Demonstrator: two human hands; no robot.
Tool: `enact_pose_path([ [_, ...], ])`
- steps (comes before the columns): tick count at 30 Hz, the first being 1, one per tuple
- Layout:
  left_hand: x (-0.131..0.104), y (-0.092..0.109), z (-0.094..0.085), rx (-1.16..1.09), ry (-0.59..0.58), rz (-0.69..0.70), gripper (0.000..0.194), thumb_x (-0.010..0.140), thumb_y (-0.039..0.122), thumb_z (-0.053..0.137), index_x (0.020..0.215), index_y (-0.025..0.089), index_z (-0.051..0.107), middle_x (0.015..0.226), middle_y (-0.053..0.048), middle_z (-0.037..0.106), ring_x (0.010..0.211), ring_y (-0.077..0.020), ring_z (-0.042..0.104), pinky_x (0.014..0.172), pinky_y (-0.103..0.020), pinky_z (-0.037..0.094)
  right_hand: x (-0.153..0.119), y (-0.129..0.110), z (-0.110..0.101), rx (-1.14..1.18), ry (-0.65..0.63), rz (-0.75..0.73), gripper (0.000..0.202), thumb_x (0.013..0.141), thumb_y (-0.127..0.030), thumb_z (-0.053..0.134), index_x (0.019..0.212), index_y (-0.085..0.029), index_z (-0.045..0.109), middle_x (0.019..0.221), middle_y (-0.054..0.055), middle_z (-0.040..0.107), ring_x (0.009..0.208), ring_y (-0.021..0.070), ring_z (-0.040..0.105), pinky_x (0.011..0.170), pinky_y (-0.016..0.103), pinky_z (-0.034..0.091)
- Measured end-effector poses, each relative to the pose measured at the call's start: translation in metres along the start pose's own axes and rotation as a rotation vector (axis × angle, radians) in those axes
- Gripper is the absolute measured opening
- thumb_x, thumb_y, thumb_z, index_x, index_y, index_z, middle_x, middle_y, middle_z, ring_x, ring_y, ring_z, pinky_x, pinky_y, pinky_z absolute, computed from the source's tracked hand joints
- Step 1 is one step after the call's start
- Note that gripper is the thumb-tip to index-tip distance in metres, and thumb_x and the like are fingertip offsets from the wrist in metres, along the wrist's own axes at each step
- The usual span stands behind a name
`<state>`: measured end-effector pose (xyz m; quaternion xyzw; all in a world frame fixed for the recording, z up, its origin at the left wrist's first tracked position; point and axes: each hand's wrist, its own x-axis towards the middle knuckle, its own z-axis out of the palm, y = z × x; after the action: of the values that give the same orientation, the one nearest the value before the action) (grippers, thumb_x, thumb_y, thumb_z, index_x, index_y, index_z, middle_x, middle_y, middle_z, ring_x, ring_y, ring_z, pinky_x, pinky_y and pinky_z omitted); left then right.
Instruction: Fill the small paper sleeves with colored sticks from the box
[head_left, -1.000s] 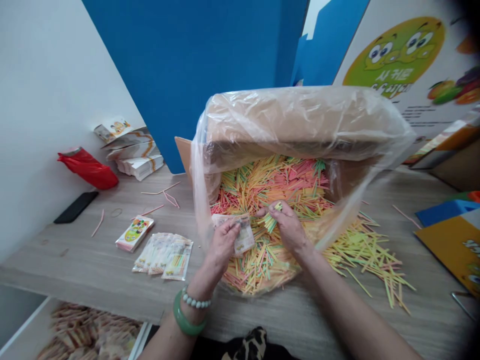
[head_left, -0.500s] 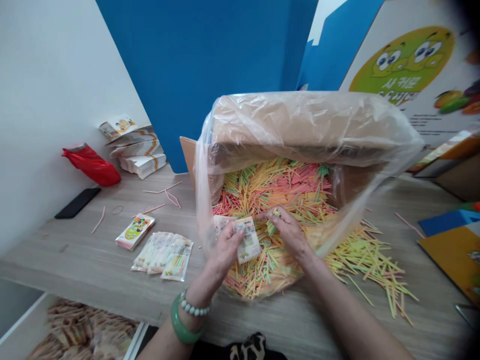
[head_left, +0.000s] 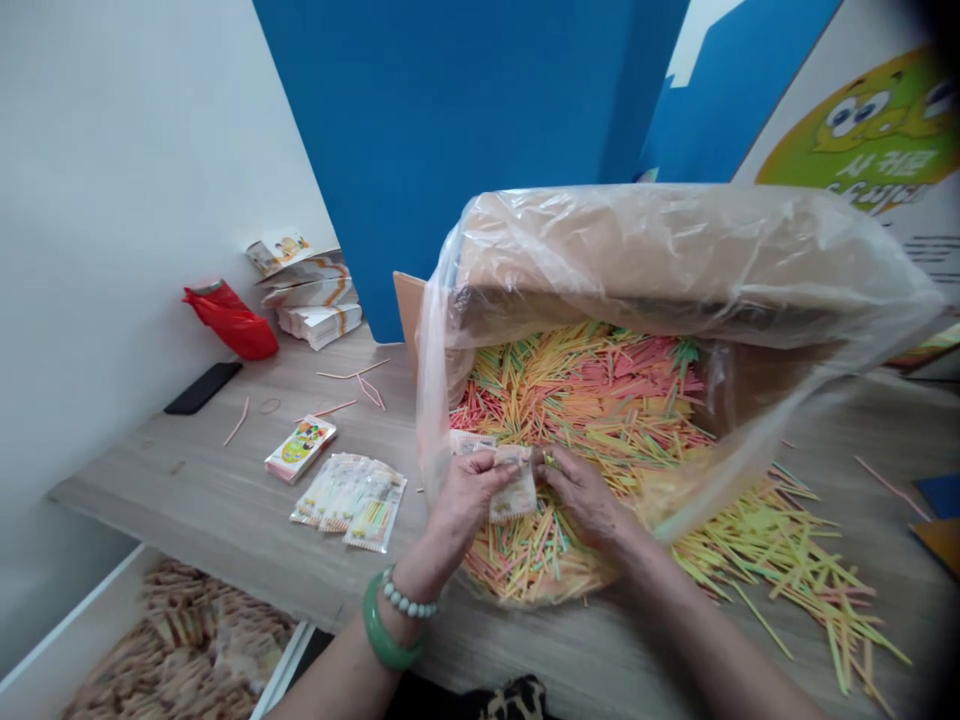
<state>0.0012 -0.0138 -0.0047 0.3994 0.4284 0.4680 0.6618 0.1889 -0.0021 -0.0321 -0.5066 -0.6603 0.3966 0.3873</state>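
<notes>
My left hand (head_left: 466, 492) is closed on a small printed clear packet (head_left: 516, 497), thumb on top near its upper edge. Another packet (head_left: 471, 441) shows just behind those fingers. At the mouth end of the held packet, my right hand (head_left: 589, 497) is closed with its fingertips touching or nearly touching it. Bits of yellow-green thin sticks show between the right fingers; most of the bunch is hidden. Both hands are over a heap of thin coloured sticks (head_left: 585, 390) spilling from a carton lined with a clear plastic bag (head_left: 690, 240).
Left on the table lie filled packets (head_left: 352, 500), a stack of printed cards (head_left: 301, 448), a black phone-like slab (head_left: 203, 388), a red pouch (head_left: 234, 322) and folded cartons (head_left: 319, 305). Loose sticks (head_left: 795, 560) spread at right. An open drawer (head_left: 187, 640) holds many packets.
My right hand has brought its sticks from beside the packet to the packet's upper edge, and my left thumb has shifted over it. The view has turned slightly left.
</notes>
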Motion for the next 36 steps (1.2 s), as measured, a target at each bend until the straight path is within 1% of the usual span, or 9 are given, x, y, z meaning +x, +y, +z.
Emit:
enact_pose_path([
  [3,-0.001,0.003,0.000,0.110,0.007,0.060,0.030,0.070,0.044,0.082,0.071,0.016,0.071,0.068,-0.002,0.064,0.066,-0.0164,0.056,0.065,-0.030,0.046,0.002,-0.009,-0.010,-0.007,0.053,0.002,0.023,0.092,-0.043,0.052,0.081,-0.024,0.062,0.087,0.003,0.072,0.084,0.0231,0.062,0.081,0.037,0.045],
  [6,-0.004,0.007,0.000,0.371,0.013,0.254,0.024,0.082,0.036,0.068,0.066,0.018,0.066,0.067,-0.001,0.058,0.069,-0.0165,0.050,0.066,-0.029,0.041,0.004,-0.023,-0.022,0.051,0.188,-0.007,0.025,0.093,-0.047,0.053,0.084,-0.025,0.060,0.092,0.004,0.075,0.092,0.0242,0.064,0.088,0.037,0.043],
  [8,-0.005,0.009,0.001,0.487,-0.004,0.325,0.023,0.085,0.031,0.061,0.065,0.019,0.064,0.069,-0.001,0.058,0.072,-0.0170,0.049,0.068,-0.029,0.040,0.004,-0.032,-0.027,0.092,0.241,-0.012,0.025,0.094,-0.048,0.054,0.085,-0.025,0.059,0.090,0.004,0.075,0.092,0.0237,0.063,0.089,0.037,0.043],
  [11,-0.007,0.009,0.003,0.505,-0.017,0.275,0.023,0.082,0.030,0.060,0.062,0.019,0.057,0.067,0.000,0.054,0.070,-0.0159,0.046,0.066,-0.028,0.037,0.004,-0.041,-0.031,0.176,0.248,-0.008,0.024,0.094,-0.048,0.056,0.086,-0.025,0.057,0.089,0.003,0.076,0.084,0.0222,0.063,0.084,0.037,0.044],
  [14,-0.008,0.010,0.005,0.473,0.014,0.169,0.031,0.075,0.035,0.066,0.056,0.020,0.048,0.059,0.004,0.041,0.061,-0.0126,0.036,0.059,-0.027,0.029,0.003,-0.051,-0.031,0.288,0.281,-0.044,0.021,0.095,-0.045,0.058,0.088,-0.025,0.055,0.088,0.002,0.078,0.085,0.0220,0.066,0.086,0.038,0.046],
  [19,-0.009,0.016,0.009,0.466,0.005,0.151,0.040,0.070,0.041,0.070,0.052,0.020,0.042,0.057,0.005,0.034,0.059,-0.0107,0.031,0.056,-0.027,0.024,0.001,-0.083,-0.019,0.493,0.342,-0.275,0.010,0.099,-0.036,0.057,0.094,-0.027,0.056,0.090,0.000,0.078,0.095,0.0226,0.072,0.097,0.045,0.049],
  [23,-0.011,0.022,0.015,0.428,-0.048,0.157,0.042,0.071,0.044,0.072,0.051,0.019,0.044,0.056,0.004,0.036,0.059,-0.0107,0.031,0.055,-0.026,0.025,0.000,-0.102,-0.003,0.440,0.354,-0.444,0.006,0.100,-0.032,0.055,0.097,-0.028,0.058,0.094,0.000,0.077,0.102,0.0223,0.072,0.100,0.048,0.052],
  [31,-0.012,0.021,0.012,0.291,-0.139,0.058,0.038,0.070,0.045,0.076,0.057,0.018,0.054,0.060,0.003,0.042,0.059,-0.0103,0.035,0.054,-0.026,0.027,-0.005,-0.091,0.008,0.336,0.225,-0.390,0.010,0.100,-0.029,0.057,0.097,-0.027,0.066,0.096,0.001,0.076,0.103,0.0218,0.072,0.102,0.046,0.052],
  [36,-0.011,0.020,0.009,0.321,-0.176,0.143,0.032,0.077,0.039,0.067,0.057,0.019,0.051,0.060,0.003,0.040,0.061,-0.0118,0.035,0.058,-0.027,0.028,-0.001,-0.084,0.004,0.453,0.281,-0.313,0.007,0.099,-0.032,0.058,0.096,-0.026,0.060,0.091,0.000,0.078,0.091,0.0222,0.073,0.096,0.047,0.053],
])
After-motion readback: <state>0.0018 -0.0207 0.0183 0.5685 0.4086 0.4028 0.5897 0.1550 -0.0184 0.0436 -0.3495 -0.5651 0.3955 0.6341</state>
